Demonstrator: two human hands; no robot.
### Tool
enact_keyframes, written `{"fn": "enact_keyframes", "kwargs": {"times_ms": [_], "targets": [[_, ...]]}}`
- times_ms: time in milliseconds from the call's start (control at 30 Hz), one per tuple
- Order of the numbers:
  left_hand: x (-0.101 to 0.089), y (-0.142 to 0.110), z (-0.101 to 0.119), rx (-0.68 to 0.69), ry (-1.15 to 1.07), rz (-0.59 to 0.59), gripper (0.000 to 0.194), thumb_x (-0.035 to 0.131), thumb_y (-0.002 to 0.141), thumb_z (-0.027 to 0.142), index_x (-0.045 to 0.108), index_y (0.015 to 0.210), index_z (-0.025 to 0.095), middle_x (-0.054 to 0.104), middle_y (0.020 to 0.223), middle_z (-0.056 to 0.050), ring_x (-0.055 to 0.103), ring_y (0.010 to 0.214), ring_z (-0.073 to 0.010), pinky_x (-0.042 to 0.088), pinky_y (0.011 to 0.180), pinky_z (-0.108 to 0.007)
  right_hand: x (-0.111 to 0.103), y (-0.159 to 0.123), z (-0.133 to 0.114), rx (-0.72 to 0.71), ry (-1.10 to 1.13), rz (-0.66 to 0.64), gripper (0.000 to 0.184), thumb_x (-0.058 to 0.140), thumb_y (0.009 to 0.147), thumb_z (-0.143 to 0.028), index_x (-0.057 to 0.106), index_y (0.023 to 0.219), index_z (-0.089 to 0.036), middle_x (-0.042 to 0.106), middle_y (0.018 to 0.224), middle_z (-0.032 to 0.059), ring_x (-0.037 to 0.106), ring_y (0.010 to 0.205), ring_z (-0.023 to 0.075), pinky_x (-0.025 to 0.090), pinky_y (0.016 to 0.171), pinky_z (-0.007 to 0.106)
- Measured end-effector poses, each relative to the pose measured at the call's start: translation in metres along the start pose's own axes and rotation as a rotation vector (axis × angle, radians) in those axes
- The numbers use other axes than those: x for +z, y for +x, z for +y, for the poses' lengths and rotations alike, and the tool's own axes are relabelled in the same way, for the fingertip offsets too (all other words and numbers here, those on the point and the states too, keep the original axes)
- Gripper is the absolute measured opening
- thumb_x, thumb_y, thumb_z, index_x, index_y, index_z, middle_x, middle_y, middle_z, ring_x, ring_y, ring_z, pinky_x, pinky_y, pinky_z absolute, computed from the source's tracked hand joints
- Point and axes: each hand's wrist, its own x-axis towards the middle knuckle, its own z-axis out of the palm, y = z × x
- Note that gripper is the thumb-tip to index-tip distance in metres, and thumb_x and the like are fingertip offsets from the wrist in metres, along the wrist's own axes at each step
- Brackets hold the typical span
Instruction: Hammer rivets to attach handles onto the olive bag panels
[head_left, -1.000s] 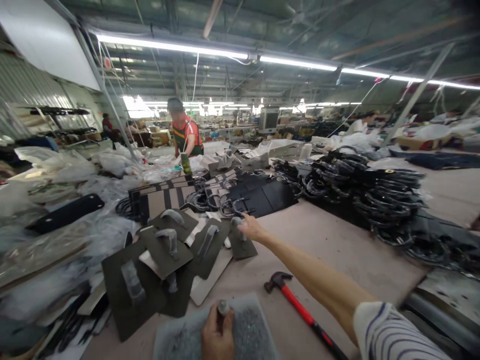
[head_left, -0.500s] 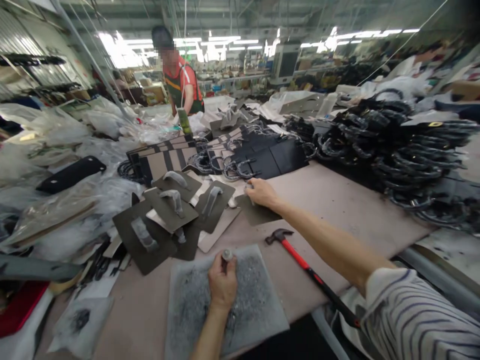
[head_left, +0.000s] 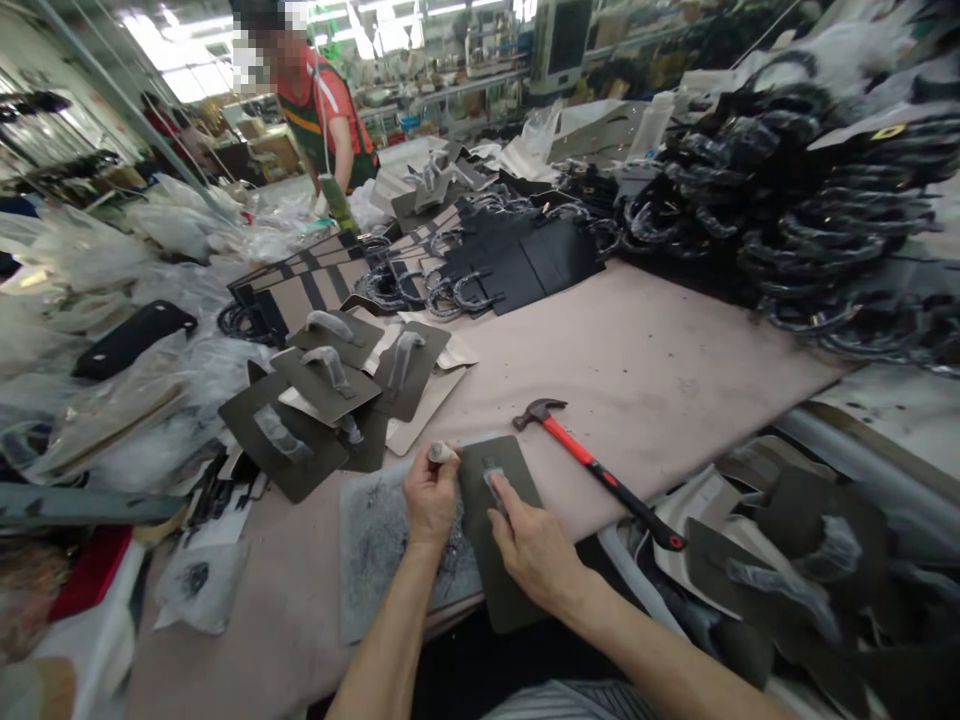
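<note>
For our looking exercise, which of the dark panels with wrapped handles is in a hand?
The panel between the left hand and the hammer: the right hand holds its handle, while neither hand touches the other panels.

A flat dark-olive panel (head_left: 495, 585) with a plastic-wrapped handle (head_left: 491, 478) overlaps the grey pad (head_left: 375, 560), beside a short, round-ended tool (head_left: 442, 454).

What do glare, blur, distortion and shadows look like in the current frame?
Head view: glare washes out the bright area at upper left; both the left hand and hammer read fairly clearly; wrapped handles at lower right look smeared and wide-angle stretched; pixelation covers part of the co-worker; table shadows are soft.
</note>
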Motion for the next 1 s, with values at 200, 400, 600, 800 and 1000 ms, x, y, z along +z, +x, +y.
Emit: {"fn": "enact_keyframes", "kwargs": {"times_ms": [200, 400, 600, 800, 1000], "targets": [[0.027, 0.008, 0.001, -0.146, -0.19, -0.222, 0.036, 0.074, 0.076, 0.035, 0.062, 0.104, 0.015, 0.075, 0.086, -0.005, 0.071, 0.082, -0.0188, 0.055, 0.081, -0.03, -0.011, -0.004, -0.001, 0.072, 0.007, -0.067, 0.033, 0.041, 0.097, -0.034, 0.062, 0.115, -0.016, 0.073, 0.105, 0.0102, 0.069, 0.096, 0.0235, 0.047, 0.08, 0.029], [0.027, 0.004, -0.004, -0.109, -0.123, -0.283, 0.025, 0.069, 0.08, 0.031, 0.063, 0.099, 0.016, 0.075, 0.088, -0.005, 0.07, 0.085, -0.0184, 0.053, 0.084, -0.03, -0.01, -0.005, 0.003, 0.074, 0.053, -0.055, 0.029, 0.042, 0.097, -0.033, 0.063, 0.11, -0.018, 0.073, 0.101, 0.0074, 0.069, 0.094, 0.0217, 0.044, 0.078, 0.028], [0.026, 0.003, -0.002, -0.012, -0.003, -0.338, 0.014, 0.066, 0.083, 0.025, 0.065, 0.095, 0.017, 0.074, 0.09, -0.005, 0.068, 0.086, -0.0173, 0.052, 0.083, -0.028, -0.009, -0.005, 0.006, 0.078, 0.086, -0.015, 0.028, 0.045, 0.095, -0.033, 0.063, 0.111, -0.018, 0.073, 0.102, 0.0065, 0.069, 0.094, 0.0225, 0.044, 0.077, 0.029], [0.027, 0.002, -0.006, 0.021, 0.073, -0.353, 0.012, 0.063, 0.084, 0.024, 0.066, 0.095, 0.019, 0.075, 0.091, -0.004, 0.068, 0.086, -0.0178, 0.052, 0.083, -0.028, -0.011, -0.005, 0.007, 0.082, 0.106, -0.045, 0.029, 0.046, 0.094, -0.035, 0.063, 0.11, -0.017, 0.073, 0.103, 0.0082, 0.069, 0.094, 0.0238, 0.045, 0.078, 0.03], [0.027, 0.008, -0.003, 0.023, 0.116, -0.385, 0.012, 0.062, 0.083, 0.021, 0.067, 0.094, 0.02, 0.075, 0.089, -0.003, 0.069, 0.086, -0.0186, 0.052, 0.082, -0.029, -0.027, -0.006, 0.014, 0.022, 0.318, -0.116, 0.042, 0.049, 0.094, -0.04, 0.057, 0.129, -0.018, 0.069, 0.116, 0.0093, 0.065, 0.104, 0.0227, 0.046, 0.089, 0.033]]}}
